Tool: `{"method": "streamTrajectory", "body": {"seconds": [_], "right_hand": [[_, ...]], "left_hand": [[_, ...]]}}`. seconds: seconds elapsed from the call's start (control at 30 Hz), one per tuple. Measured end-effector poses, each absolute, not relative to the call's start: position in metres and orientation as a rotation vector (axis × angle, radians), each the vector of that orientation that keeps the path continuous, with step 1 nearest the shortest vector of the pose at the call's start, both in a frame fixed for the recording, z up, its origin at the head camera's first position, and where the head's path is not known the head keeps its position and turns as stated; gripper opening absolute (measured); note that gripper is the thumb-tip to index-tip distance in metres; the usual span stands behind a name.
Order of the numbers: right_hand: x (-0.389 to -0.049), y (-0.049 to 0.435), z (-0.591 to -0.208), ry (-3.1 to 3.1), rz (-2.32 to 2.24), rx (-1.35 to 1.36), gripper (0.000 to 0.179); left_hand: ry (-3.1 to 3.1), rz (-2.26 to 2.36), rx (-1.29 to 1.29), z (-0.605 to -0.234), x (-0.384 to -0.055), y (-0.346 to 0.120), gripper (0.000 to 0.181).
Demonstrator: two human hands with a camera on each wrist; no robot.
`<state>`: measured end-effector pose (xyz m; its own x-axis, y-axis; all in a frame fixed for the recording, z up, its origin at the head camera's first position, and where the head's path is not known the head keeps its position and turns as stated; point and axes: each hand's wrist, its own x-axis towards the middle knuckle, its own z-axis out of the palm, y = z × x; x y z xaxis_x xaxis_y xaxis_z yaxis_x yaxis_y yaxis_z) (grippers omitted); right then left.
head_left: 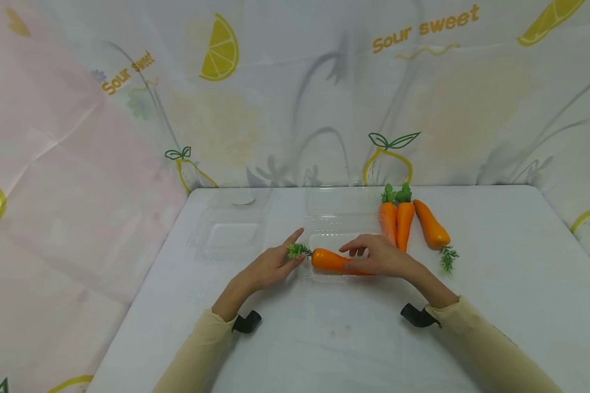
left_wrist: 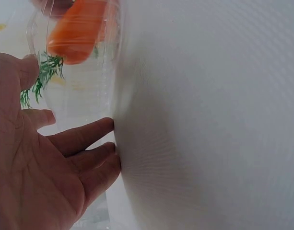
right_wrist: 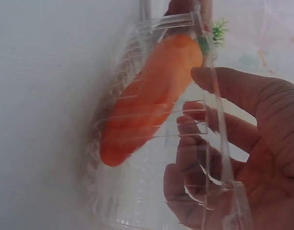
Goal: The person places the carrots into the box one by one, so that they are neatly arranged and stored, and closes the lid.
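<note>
Carrot (head_left: 328,260) lying in the open clear clamshell (head_left: 341,221) I watch from afar, leafy top (head_left: 297,250) past its left rim, left grip (head_left: 271,266) spread wide beside the leaves, right grip (head_left: 379,256) parted at the carrot's narrow end, 3 more carrots (head_left: 429,226) on the worktop (head_left: 324,344)

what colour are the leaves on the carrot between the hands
The leaves are green, lighter toward the tip; they show best in the head view.

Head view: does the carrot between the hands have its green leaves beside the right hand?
No, the carrot has its green leaves by the left hand, at the opposite end from the right hand.
</note>
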<state>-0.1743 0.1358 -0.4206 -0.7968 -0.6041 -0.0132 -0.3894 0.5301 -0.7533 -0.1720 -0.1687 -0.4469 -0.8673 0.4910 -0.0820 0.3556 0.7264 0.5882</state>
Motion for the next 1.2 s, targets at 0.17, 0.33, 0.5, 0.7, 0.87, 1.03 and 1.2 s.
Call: {"method": "streamTrajectory", "body": {"seconds": [0.17,0.33,0.5,0.7,0.87,1.03,1.2], "right_hand": [[-0.174,0.141,-0.414,2.509,-1.182,-0.822,0.036],[-0.172,0.150,-0.404,2.576,-1.221,-0.801,0.038],[-0.173,0.160,-0.402,2.674,-1.215,-0.792,0.034],[-0.174,0.177,-0.401,2.696,-1.273,-0.723,0.031],[-0.175,0.190,-0.399,2.653,-1.347,-0.693,0.033],[-0.174,0.206,-0.399,2.719,-1.337,-0.685,0.035],[-0.174,0.221,-0.401,2.857,-1.247,-0.635,0.035]], "left_hand": [[2.701,0.841,0.683,-0.447,-0.173,-0.168,0.070],[2.699,0.839,0.682,-0.446,-0.173,-0.169,0.070],[2.700,0.836,0.678,-0.445,-0.173,-0.169,0.070],[2.689,0.834,0.675,-0.444,-0.172,-0.169,0.071],[2.686,0.842,0.672,-0.444,-0.172,-0.168,0.071],[2.687,0.848,0.680,-0.446,-0.172,-0.169,0.070],[2.694,0.846,0.682,-0.447,-0.173,-0.169,0.070]]}}
